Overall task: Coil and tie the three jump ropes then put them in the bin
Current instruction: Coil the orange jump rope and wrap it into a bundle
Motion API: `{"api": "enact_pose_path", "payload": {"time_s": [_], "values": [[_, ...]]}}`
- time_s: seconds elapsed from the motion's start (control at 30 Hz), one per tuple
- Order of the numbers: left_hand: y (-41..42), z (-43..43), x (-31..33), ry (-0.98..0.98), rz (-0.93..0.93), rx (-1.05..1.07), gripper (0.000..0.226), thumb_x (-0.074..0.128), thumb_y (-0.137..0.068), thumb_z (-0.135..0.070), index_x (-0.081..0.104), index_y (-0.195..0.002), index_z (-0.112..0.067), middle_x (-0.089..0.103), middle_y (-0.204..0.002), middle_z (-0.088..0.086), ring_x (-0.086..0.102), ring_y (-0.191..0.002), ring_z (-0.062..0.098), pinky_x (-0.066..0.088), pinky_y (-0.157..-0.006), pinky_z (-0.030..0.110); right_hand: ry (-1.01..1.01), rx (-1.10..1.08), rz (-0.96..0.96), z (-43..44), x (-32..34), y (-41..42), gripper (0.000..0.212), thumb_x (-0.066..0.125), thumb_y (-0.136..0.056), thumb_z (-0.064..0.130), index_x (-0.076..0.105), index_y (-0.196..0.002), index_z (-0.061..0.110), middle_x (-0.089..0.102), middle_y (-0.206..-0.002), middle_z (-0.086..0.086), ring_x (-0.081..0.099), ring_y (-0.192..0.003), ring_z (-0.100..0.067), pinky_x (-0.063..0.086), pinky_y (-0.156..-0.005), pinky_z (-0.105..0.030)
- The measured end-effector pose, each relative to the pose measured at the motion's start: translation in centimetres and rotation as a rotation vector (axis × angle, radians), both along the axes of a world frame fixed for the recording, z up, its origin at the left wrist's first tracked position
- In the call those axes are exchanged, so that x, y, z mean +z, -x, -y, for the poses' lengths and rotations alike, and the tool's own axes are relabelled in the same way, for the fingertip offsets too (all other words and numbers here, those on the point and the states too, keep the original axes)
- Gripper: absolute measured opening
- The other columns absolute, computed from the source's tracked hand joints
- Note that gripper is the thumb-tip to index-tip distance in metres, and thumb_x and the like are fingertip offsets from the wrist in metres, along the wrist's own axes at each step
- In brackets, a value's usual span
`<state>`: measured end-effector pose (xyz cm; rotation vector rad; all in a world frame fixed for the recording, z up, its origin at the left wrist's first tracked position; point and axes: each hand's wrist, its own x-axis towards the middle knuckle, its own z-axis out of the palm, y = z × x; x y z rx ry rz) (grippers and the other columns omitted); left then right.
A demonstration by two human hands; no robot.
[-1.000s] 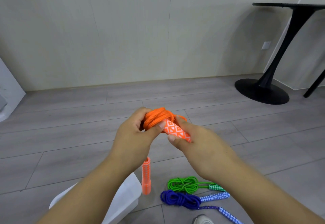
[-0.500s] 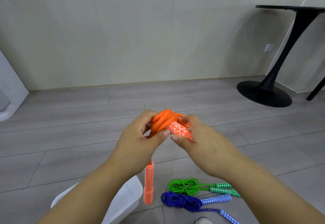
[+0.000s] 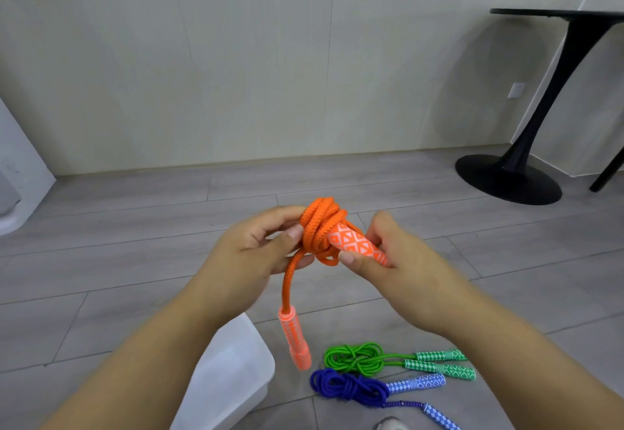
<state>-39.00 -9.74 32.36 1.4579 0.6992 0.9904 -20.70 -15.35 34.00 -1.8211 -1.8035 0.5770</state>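
Head view: left hand (image 3: 256, 254) pinches the coiled orange braided jump rope (image 3: 320, 223) at frame centre, thumb and fingers clamped on the loops. Right hand (image 3: 405, 261) grips the rope's orange-and-white patterned handle (image 3: 358, 244), thumb on the near side, fingers curled behind. Versus half a second back: hands sit further apart, more of the patterned handle shows clear of the coil, and a strand now runs in plain sight from the coil down to the second orange handle (image 3: 295, 338), which dangles tilted, lower end to the right. Lower centre-right: green coiled jump rope (image 3: 358, 357) and blue coiled jump rope (image 3: 347, 385) lie side by side on the grey wood-plank floor (image 3: 135, 227), handles pointing right. White plastic bin (image 3: 233, 372) sits lower centre-left, partly behind the left forearm. Black pedestal table (image 3: 506, 176) upper right, white wall socket (image 3: 516, 89) just beside its stem.
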Motion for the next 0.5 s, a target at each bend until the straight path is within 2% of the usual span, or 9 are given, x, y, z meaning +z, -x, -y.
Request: {"api": "enact_pose_path", "payload": {"time_s": [0.1, 0.2, 0.33, 0.4, 0.5], "values": [[0.54, -0.21, 0.2, 0.005, -0.013, -0.016, 0.021, 0.061, -0.073, -0.013, 0.074, -0.088, -0.022, 0.071, -0.091, 0.003, 0.07, -0.081, 0.02, 0.058, -0.067, 0.03, -0.029, 0.039, 0.125, 0.21, 0.15, -0.17, 0.034, 0.05, -0.085, 0.054, 0.034, -0.085, 0.024, 0.047, -0.068, 0.007, 0.046, -0.065, -0.015, 0.034, -0.055, -0.027], [0.73, -0.24, 0.21, -0.011, -0.066, 0.003, 0.02, 0.063, -0.078, 0.0, 0.067, -0.088, -0.018, 0.069, -0.086, -0.003, 0.07, -0.075, 0.021, 0.059, -0.062, 0.033, -0.078, 0.074, 0.274, 0.24, 0.43, 0.0, 0.035, 0.047, -0.086, 0.056, 0.027, -0.086, 0.027, 0.04, -0.064, 0.01, 0.042, -0.068, -0.019, 0.029, -0.052, -0.021], [0.58, -0.02, 0.29, -0.044, -0.119, 0.028, 0.026, 0.06, -0.082, 0.008, 0.063, -0.091, -0.017, 0.064, -0.095, 0.004, 0.07, -0.074, 0.021, 0.059, -0.063, 0.032, -0.145, 0.097, 0.386, 0.01, 0.51, 0.06, 0.036, 0.045, -0.088, 0.056, 0.02, -0.086, 0.03, 0.038, -0.066, 0.009, 0.04, -0.068, -0.021, 0.024, -0.049, -0.018], [0.61, 0.12, 0.33, -0.059, -0.139, 0.02, 0.025, 0.06, -0.083, 0.005, 0.063, -0.095, -0.017, 0.063, -0.099, 0.006, 0.071, -0.074, 0.02, 0.058, -0.063, 0.029, -0.136, 0.109, 0.372, 0.07, 0.61, -0.06, 0.036, 0.048, -0.087, 0.055, 0.024, -0.085, 0.029, 0.043, -0.069, 0.008, 0.042, -0.066, -0.02, 0.028, -0.051, -0.019], [0.72, 0.29, 0.21, -0.088, -0.19, 0.006, 0.025, 0.063, -0.083, -0.002, 0.064, -0.095, -0.024, 0.064, -0.1, 0.002, 0.071, -0.076, 0.019, 0.057, -0.064, 0.026, -0.016, 0.127, 0.132, 0.03, 0.58, -0.32, 0.033, 0.06, -0.082, 0.049, 0.039, -0.081, 0.023, 0.051, -0.066, 0.006, 0.047, -0.061, -0.012, 0.037, -0.056, -0.03]]}}
